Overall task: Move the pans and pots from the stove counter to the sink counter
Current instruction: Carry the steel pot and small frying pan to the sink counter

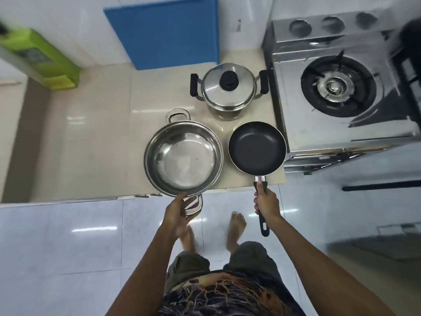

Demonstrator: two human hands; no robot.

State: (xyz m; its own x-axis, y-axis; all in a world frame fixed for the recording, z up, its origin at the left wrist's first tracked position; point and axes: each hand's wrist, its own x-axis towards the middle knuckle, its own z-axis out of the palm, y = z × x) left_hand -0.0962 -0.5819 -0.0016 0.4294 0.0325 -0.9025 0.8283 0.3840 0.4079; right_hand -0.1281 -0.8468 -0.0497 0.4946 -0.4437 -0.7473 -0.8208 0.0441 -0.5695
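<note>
I see the right hand (267, 202) wrapped tight round the black frying pan (257, 148) handle, pan ahead of it at the counter (91, 137) edge beside the stove (337, 87). Left hand (180, 210) curled on the open steel pot (183, 153) near handle. Lidded pot (229, 90) sits behind, untouched.

On the desk (95, 133) stand three cooking vessels: one open steel pot (183, 153), one lidded steel pot (228, 91), one black frying pan (257, 148). One gas stove (337, 87), one blue board (164, 30), one green box (43, 58).
</note>
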